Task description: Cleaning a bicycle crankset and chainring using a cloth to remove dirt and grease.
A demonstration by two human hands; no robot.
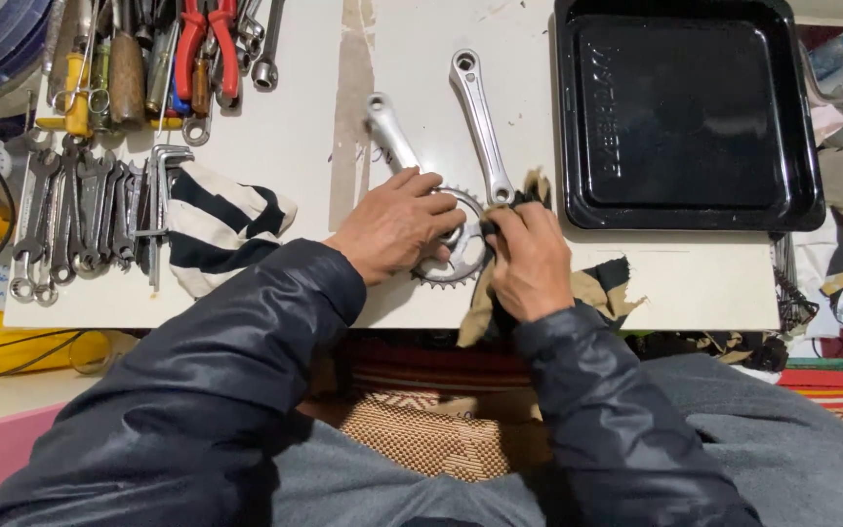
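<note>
Dark padded sleeves (246,371) fill the near foreground, running up from the person's lap to a white bench (304,146). At the bench's near edge lies a toothed chainring (456,256) with a silver crank arm (477,122) angling away from it; a second silver crank arm (389,132) lies just beside it, pointing toward the upper left. The left hand (397,226) rests flat on the chainring's left side, its grip spread, fingers laid across the metal and pressing down rather than curling round anything. The right hand (531,262) has its grip pinched on a tan-and-black rag (592,288), bunching it against the chainring where the crank arm meets it; the rest of the rag trails over the bench edge. Just left of the left forearm sits a crumpled black-and-white striped cloth (221,229). Beyond that, a row of spanners (70,220) lies side by side, with red-handled pliers (205,44) and screwdrivers (124,68) above them. At the far right of the bench stands a black rectangular tray (685,210) with raised lettering pressed into its floor. No paper labels or signs can be made out on the bench things.
</note>
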